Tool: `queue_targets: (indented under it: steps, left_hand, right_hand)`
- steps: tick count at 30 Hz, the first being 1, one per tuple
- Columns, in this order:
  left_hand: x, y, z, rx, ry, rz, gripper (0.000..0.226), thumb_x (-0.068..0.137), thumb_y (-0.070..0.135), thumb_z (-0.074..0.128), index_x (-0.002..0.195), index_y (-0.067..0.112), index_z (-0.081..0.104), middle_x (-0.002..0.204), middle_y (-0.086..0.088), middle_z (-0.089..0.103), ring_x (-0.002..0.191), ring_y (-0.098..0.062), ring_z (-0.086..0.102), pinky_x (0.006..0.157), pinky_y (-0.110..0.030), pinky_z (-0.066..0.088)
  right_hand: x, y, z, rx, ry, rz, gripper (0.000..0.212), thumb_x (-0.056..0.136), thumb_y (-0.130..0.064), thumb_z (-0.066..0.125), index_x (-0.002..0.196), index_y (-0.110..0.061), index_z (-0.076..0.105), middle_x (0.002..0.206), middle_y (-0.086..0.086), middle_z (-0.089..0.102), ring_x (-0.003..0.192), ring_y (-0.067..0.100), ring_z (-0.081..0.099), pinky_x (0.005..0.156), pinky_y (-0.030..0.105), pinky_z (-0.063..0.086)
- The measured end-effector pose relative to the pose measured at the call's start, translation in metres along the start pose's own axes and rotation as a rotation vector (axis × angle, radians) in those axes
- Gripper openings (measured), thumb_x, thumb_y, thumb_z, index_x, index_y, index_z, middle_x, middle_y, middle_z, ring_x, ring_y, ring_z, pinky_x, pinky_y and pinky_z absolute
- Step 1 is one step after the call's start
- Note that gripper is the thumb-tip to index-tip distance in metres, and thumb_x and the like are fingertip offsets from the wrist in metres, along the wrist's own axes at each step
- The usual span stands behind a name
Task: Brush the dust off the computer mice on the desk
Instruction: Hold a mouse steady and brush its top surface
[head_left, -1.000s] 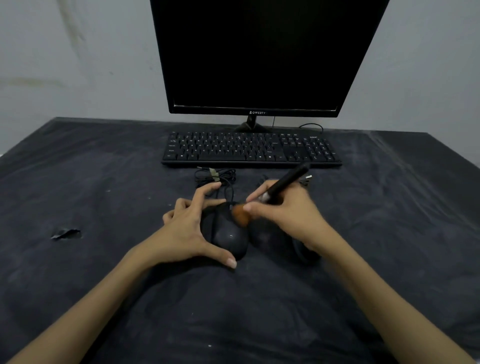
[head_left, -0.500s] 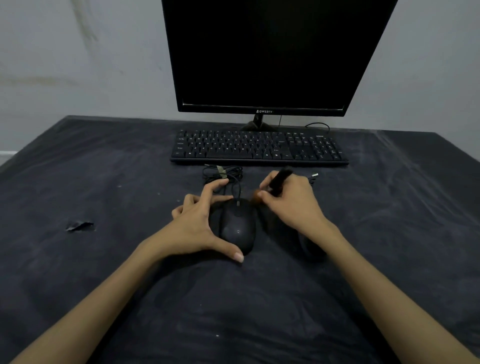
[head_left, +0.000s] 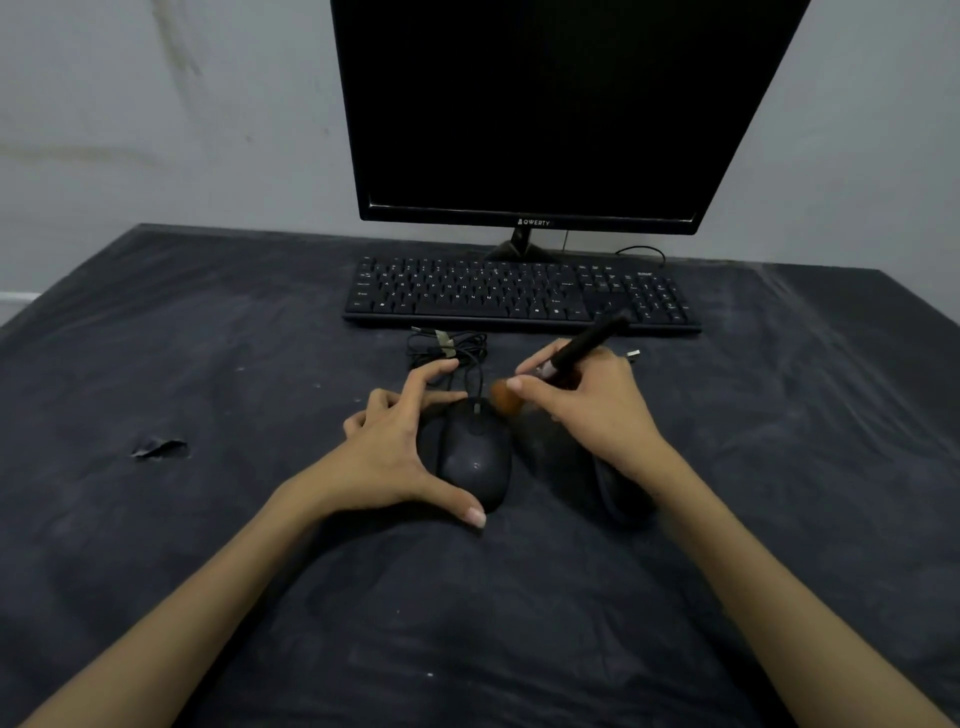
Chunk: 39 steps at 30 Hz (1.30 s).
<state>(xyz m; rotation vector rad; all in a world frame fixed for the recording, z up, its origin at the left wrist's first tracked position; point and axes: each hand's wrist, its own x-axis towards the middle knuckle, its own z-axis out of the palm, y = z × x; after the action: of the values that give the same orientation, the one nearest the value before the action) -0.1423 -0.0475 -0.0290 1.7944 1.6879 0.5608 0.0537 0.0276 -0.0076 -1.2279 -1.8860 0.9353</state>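
A black wired mouse (head_left: 475, 457) lies on the dark cloth-covered desk (head_left: 260, 519). My left hand (head_left: 384, 452) holds it from the left, thumb round its near end and index finger past its far end. My right hand (head_left: 597, 410) grips a brush (head_left: 587, 343) by its black handle. The orange-brown bristles (head_left: 503, 396) touch the mouse's far right corner. A second black mouse (head_left: 618, 496) lies just to the right, mostly hidden under my right wrist.
A black keyboard (head_left: 519, 296) and a dark monitor (head_left: 545, 104) stand behind the mice. A bundled cable (head_left: 447, 345) lies between keyboard and mouse, a USB plug (head_left: 632, 355) beside my right hand. The cloth has a small tear (head_left: 158, 448) at left.
The brush swept across the far end of the left mouse and its handle now tilts up to the right again. My left hand kept its hold on the mouse.
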Motion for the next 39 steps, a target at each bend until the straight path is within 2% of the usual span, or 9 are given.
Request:
queue_targets:
  steps: [3, 7, 13, 16, 20, 23, 28, 32, 39]
  left_hand:
    - [-0.001, 0.0, 0.0, -0.002, 0.006, 0.002, 0.129, 0.036, 0.061, 0.088, 0.134, 0.058, 0.004, 0.136, 0.032, 0.042, 0.126, -0.007, 0.022, 0.103, -0.036, 0.014]
    - [-0.001, 0.0, 0.0, -0.003, -0.001, 0.003, 0.129, 0.036, 0.061, 0.088, 0.134, 0.058, 0.004, 0.135, 0.033, 0.041, 0.127, -0.007, 0.022, 0.103, -0.035, 0.013]
    - [-0.001, -0.001, 0.0, -0.004, -0.001, 0.012, 0.128, 0.037, 0.062, 0.087, 0.133, 0.06, 0.003, 0.138, 0.03, 0.04, 0.127, -0.008, 0.022, 0.107, -0.037, 0.013]
    - [-0.001, -0.001, 0.001, -0.007, 0.006, 0.02, 0.128, 0.037, 0.063, 0.087, 0.133, 0.06, 0.003, 0.137, 0.031, 0.04, 0.127, -0.007, 0.021, 0.106, -0.036, 0.012]
    - [-0.002, 0.002, 0.003, 0.025, 0.038, 0.037, 0.125, 0.04, 0.063, 0.085, 0.134, 0.057, 0.003, 0.133, 0.032, 0.04, 0.122, -0.003, 0.021, 0.102, -0.032, 0.01]
    - [-0.002, 0.003, 0.008, 0.041, 0.071, 0.053, 0.12, 0.043, 0.068, 0.081, 0.131, 0.062, 0.0, 0.134, 0.03, 0.038, 0.122, -0.005, 0.021, 0.1, -0.03, 0.008]
    - [0.0, 0.0, 0.013, 0.047, 0.102, 0.047, 0.119, 0.043, 0.076, 0.074, 0.135, 0.059, 0.0, 0.145, 0.024, 0.035, 0.131, -0.008, 0.018, 0.104, -0.033, 0.006]
    - [-0.001, 0.001, 0.011, 0.089, 0.1, 0.077, 0.119, 0.044, 0.075, 0.075, 0.134, 0.059, 0.0, 0.143, 0.023, 0.034, 0.129, -0.001, 0.013, 0.106, -0.032, 0.005]
    - [-0.002, -0.001, 0.0, 0.069, 0.087, 0.086, 0.117, 0.04, 0.076, 0.072, 0.129, 0.066, -0.002, 0.135, 0.029, 0.041, 0.126, 0.0, 0.018, 0.103, -0.032, 0.008]
  right_hand:
    - [-0.006, 0.001, 0.011, 0.101, -0.151, 0.063, 0.005, 0.079, -0.014, 0.074, 0.08, -0.011, 0.07, 0.066, -0.003, 0.066, 0.061, 0.007, 0.061, 0.058, 0.021, 0.048]
    - [0.006, 0.002, 0.001, -0.214, 0.103, -0.011, 0.004, 0.078, -0.019, 0.073, 0.08, -0.02, 0.07, 0.071, -0.013, 0.063, 0.079, 0.009, 0.064, 0.079, 0.023, 0.048]
    - [-0.007, 0.0, 0.013, 0.046, -0.091, 0.028, 0.004, 0.079, -0.014, 0.074, 0.08, -0.013, 0.071, 0.067, -0.001, 0.066, 0.063, 0.006, 0.062, 0.065, 0.017, 0.048]
    - [-0.002, 0.004, 0.006, -0.166, 0.056, 0.003, 0.005, 0.078, -0.016, 0.073, 0.078, -0.019, 0.069, 0.071, -0.007, 0.066, 0.075, 0.007, 0.064, 0.072, 0.015, 0.047]
    - [-0.004, -0.001, -0.005, 0.149, 0.065, 0.048, 0.005, 0.079, -0.013, 0.074, 0.081, -0.011, 0.07, 0.071, 0.006, 0.069, 0.063, 0.012, 0.065, 0.064, 0.024, 0.053]
    - [-0.009, -0.001, -0.009, 0.286, 0.054, 0.058, 0.007, 0.079, -0.014, 0.074, 0.084, -0.01, 0.072, 0.067, 0.0, 0.067, 0.055, 0.009, 0.058, 0.05, 0.019, 0.046]
    - [-0.019, 0.005, -0.017, 0.26, -0.029, 0.13, 0.006, 0.081, -0.024, 0.072, 0.084, -0.019, 0.072, 0.062, -0.006, 0.063, 0.047, 0.007, 0.053, 0.037, 0.017, 0.033]
    - [-0.017, 0.003, -0.041, 0.352, 0.082, 0.188, 0.021, 0.088, -0.024, 0.063, 0.095, -0.005, 0.07, 0.061, -0.003, 0.062, 0.044, 0.004, 0.052, 0.037, 0.014, 0.033]
    - [-0.018, 0.0, -0.069, 0.39, 0.179, 0.166, 0.013, 0.089, -0.021, 0.061, 0.084, -0.011, 0.067, 0.056, -0.002, 0.068, 0.042, 0.003, 0.054, 0.037, 0.012, 0.033]
